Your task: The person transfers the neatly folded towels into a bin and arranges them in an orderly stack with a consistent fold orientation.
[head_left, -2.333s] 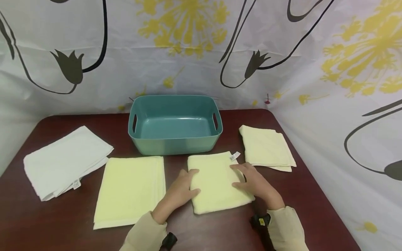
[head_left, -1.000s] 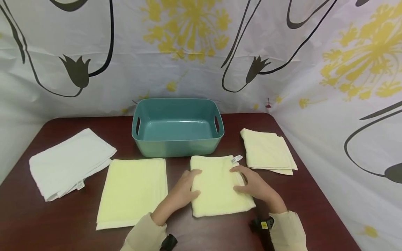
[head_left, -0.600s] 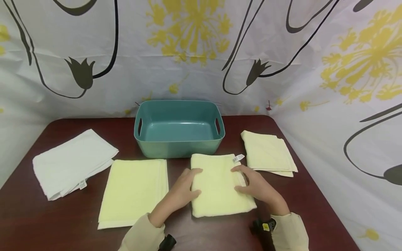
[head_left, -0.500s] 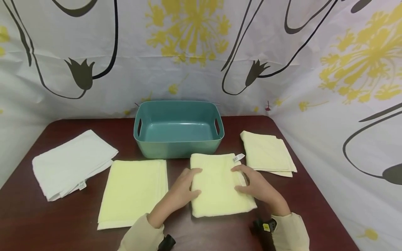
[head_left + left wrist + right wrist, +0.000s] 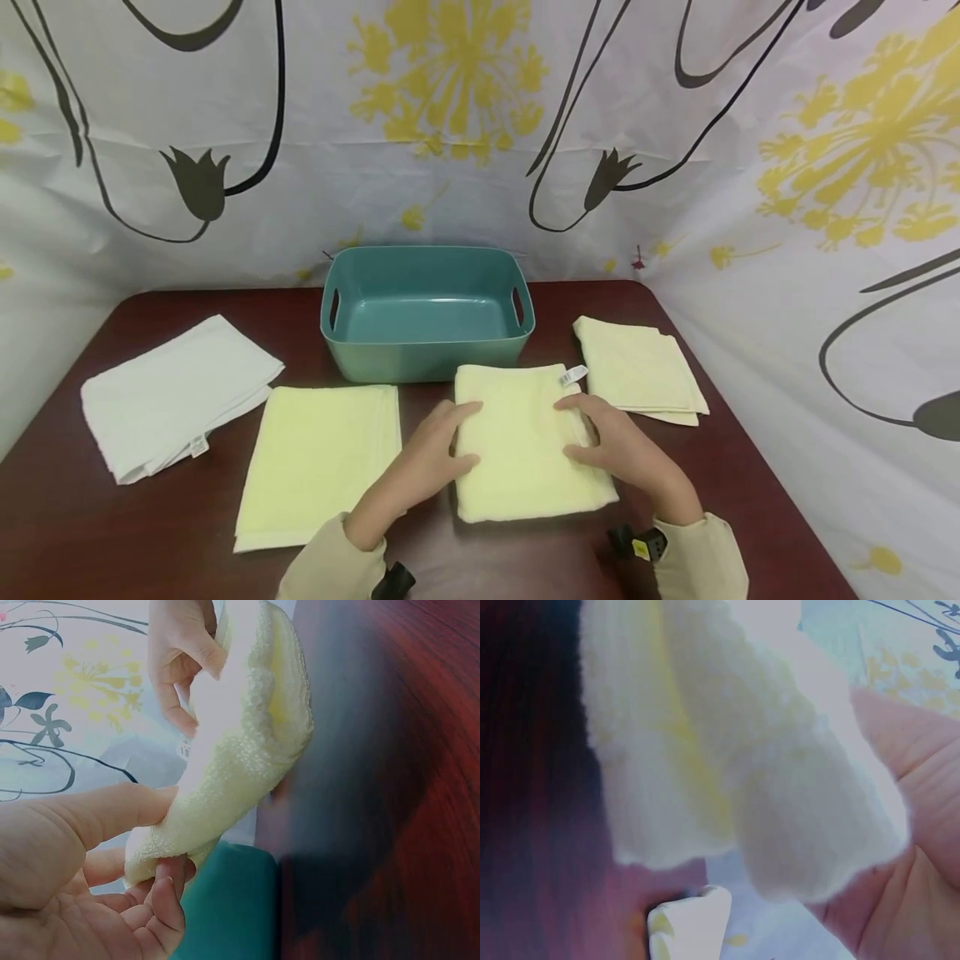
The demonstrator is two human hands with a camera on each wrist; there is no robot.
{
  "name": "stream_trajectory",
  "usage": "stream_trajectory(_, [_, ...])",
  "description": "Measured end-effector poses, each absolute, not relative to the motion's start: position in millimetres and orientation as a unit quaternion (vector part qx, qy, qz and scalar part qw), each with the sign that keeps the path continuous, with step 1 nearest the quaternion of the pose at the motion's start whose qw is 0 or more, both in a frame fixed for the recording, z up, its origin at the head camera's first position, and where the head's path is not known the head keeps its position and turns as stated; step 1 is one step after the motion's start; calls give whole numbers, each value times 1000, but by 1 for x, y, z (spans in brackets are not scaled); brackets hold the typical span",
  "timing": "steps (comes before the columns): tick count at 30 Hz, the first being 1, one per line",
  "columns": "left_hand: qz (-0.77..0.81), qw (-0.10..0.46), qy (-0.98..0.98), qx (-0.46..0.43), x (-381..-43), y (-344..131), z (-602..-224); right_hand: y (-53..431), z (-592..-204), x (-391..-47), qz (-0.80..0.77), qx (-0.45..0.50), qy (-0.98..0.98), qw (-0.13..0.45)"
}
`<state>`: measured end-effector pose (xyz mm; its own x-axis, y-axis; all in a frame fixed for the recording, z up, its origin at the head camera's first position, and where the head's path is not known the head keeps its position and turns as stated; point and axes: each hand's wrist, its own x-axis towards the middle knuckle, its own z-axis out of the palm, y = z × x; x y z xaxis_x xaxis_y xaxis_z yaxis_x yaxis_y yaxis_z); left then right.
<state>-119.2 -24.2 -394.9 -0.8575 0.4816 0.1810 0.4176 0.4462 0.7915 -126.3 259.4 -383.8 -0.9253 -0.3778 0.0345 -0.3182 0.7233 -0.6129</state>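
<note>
A folded pale yellow towel [image 5: 521,450] with a white tag is held between both hands in the head view. The left hand [image 5: 429,458] grips its left edge; in the left wrist view the thumb lies on top and the fingers [image 5: 169,892] curl underneath. On the opposite edge, the right hand [image 5: 618,442] holds it with thumb and fingers spread over the side. The left wrist view shows the towel raised above the table, casting a shadow. Its thick folded layers [image 5: 780,772] fill much of the right wrist view, partly covering the right hand [image 5: 922,795].
Just behind the towel stands a teal basket [image 5: 427,362] with side handle holes. A folded white towel [image 5: 176,396] and another pale yellow towel [image 5: 322,458] lie on the left. A third yellow towel [image 5: 637,367] lies at right on the dark red table [image 5: 112,542].
Both hands keep their grip while the held towel rises slightly off the table. The head view has shifted a little, so the basket and other towels appear lower.
</note>
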Motion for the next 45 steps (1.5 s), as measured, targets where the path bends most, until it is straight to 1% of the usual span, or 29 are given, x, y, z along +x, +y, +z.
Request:
stream_trajectory(6, [455,29,851,260,-120,-28,-389,257,-376,-125,-311,-186,931,43])
stream_trajectory(11, [455,31,852,258,-120,-32,-383,253,-371,-124,-307,-187,933,28])
stream_trajectory(19, [446,2,856,262,-121,-36,-373,247,-357,-122,-295,-194,936,2])
stream_trajectory(31, [437,-5,862,258,-121,-42,-363,242,-345,-125,-277,-221,935,-15])
stream_trajectory(41, [432,-10,865,253,-124,-48,-353,237,-334,-129,-278,-229,933,-13])
stream_trajectory(45, [429,-21,866,256,-126,-51,-350,234,-330,-133,-278,-238,931,-18])
